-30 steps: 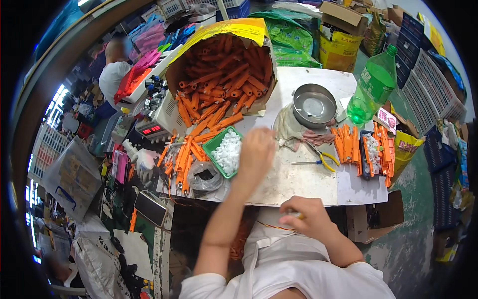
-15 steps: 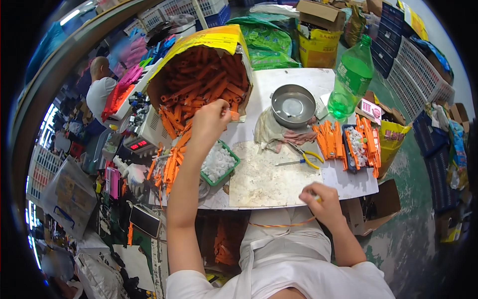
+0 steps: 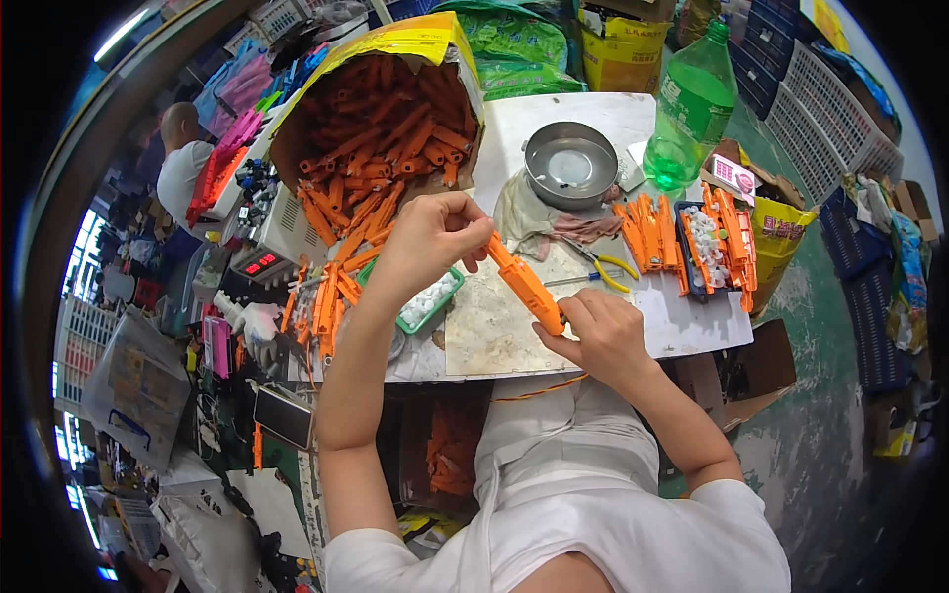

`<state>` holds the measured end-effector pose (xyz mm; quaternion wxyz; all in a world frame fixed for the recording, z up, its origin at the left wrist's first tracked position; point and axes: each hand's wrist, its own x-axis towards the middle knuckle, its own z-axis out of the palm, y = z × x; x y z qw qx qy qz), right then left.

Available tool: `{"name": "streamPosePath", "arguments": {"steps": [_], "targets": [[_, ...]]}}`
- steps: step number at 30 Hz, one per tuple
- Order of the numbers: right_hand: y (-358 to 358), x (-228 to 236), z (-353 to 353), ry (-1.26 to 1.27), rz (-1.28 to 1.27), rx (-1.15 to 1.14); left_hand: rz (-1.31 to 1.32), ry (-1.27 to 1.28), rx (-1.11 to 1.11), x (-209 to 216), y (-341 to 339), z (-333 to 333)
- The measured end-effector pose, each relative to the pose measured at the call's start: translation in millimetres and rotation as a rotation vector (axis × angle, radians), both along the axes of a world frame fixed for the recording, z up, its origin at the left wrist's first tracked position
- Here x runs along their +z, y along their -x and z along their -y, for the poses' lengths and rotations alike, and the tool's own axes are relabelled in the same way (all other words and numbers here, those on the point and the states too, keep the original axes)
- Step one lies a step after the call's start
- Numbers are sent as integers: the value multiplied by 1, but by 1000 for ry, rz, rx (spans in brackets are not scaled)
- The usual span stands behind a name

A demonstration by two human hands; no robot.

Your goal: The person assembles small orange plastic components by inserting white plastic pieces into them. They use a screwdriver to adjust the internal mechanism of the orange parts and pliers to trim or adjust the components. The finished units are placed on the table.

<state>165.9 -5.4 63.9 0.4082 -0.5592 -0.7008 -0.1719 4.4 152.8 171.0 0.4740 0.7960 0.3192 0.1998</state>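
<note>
A long orange plastic part is held slantwise above the worn board on the table. My left hand pinches its far upper end between thumb and fingers. At its near lower end, my right hand is closed around it, beside a small dark tip. Under the part lies the stained board. Below the right hand, an orange and yellow wire runs across my lap near the table edge. A green basket of small white pieces stands by my left wrist.
Beyond my left hand, a big yellow-edged bag lies open, full of orange parts. A metal bowl, a cloth, pliers, a green bottle and a blue tray with orange parts surround the board. A person sits far left.
My left hand has come back from the bag's mouth with an orange part. My right hand has risen from the table's front edge and now grips that part's other end.
</note>
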Motion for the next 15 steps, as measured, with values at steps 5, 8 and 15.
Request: {"name": "streamPosePath", "arguments": {"steps": [5, 8, 15], "targets": [[1, -3, 2, 59, -19, -31, -42, -42, 21, -3, -6, 1], [1, -10, 2, 96, -28, -67, -77, -95, 35, -2, -9, 4], [0, -17, -1, 157, -114, -83, -152, -73, 49, -5, -17, -3]]}}
